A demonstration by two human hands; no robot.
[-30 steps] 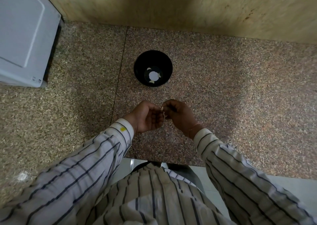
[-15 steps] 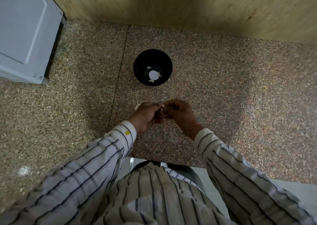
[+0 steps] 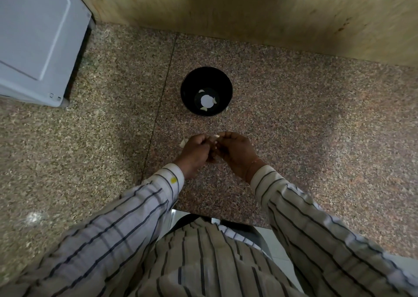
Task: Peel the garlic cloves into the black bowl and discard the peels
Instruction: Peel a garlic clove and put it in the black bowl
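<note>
Speckled granite countertop (image 3: pixel 294 138) fills the view. Nearest, striped sleeves (image 3: pixel 126 217) lead up to two hands meeting fingertip to fingertip: left hand (image 3: pixel 195 153) and right hand (image 3: pixel 235 152) both curl round a small pale garlic clove (image 3: pixel 215 138). Beyond them sits the round black bowl (image 3: pixel 187 93), peeled cloves (image 3: pixel 203 109) inside; a grey appliance (image 3: pixel 34 36) stands far left.

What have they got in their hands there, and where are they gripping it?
A garlic clove, pinched at its ends between the fingertips of the left hand and right hand; the exact grip is mostly hidden.
</note>
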